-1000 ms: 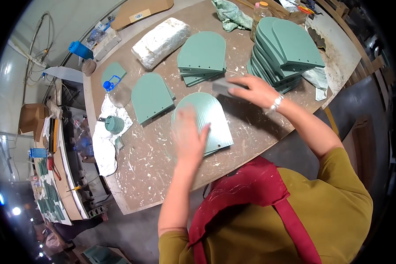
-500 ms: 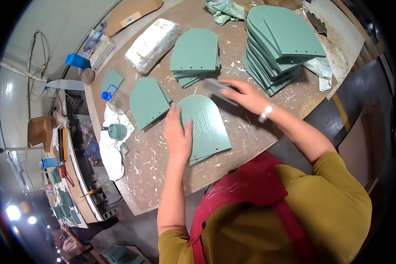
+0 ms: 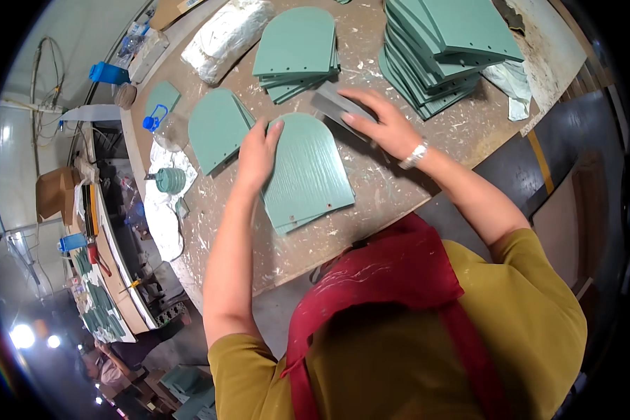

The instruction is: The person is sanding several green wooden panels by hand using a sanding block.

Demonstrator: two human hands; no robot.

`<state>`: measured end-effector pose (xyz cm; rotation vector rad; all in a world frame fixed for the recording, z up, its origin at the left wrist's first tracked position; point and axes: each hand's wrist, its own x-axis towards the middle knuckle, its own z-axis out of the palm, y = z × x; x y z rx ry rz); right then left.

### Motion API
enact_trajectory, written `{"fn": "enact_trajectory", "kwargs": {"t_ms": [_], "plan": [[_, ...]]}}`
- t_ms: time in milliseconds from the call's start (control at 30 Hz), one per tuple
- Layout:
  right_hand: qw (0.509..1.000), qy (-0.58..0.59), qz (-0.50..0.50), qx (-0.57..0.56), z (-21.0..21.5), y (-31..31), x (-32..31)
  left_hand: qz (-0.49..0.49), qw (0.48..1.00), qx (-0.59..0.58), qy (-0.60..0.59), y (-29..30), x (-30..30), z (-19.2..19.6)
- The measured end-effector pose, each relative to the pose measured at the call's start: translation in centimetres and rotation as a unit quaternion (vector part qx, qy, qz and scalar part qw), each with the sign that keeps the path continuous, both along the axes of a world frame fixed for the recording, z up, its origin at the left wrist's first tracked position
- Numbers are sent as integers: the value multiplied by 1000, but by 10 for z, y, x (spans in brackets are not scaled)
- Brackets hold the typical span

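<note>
In front of me lies a green arch-topped panel [image 3: 309, 171], its face streaked and shiny, with two small holes near its straight lower edge. A second panel's edge shows slightly askew beneath it. My left hand [image 3: 256, 155] grips the upper left edge of this panel, thumb along its face side and fingers outside. In my right hand [image 3: 390, 127] is a flat grey sanding block [image 3: 332, 105], held above the table just off the panel's upper right curve. Close to my left fingers rest other green panels [image 3: 218, 133], overlapping.
Beyond stand a short stack of green panels [image 3: 295, 45] and a tall stack [image 3: 462, 31] at the far right. A white wrapped bundle [image 3: 227, 38] lies at the back. Leftward are a blue-capped jug [image 3: 166, 133], a green ribbed container [image 3: 169, 180] and a white cloth [image 3: 164, 224].
The whole scene has shifted upward in the view. My left hand has slid up the panel's edge, its thumb now higher. The sanding block stays in my right hand near the curved top.
</note>
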<state>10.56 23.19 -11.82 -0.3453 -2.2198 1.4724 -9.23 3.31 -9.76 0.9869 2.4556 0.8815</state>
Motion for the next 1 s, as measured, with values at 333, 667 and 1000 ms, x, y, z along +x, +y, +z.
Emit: {"fn": "enact_trajectory", "kwargs": {"t_ms": [333, 667, 1000], "plan": [[897, -81, -131, -413, -14, 1, 82, 75, 962, 178, -193, -16, -32, 100], [939, -50, -61, -334, 12, -19, 73, -181, 939, 133, 260, -79, 96, 117], [990, -34, -49, -128, 4, -26, 68, -168, 956, -2, 241, -106, 145, 43]]}}
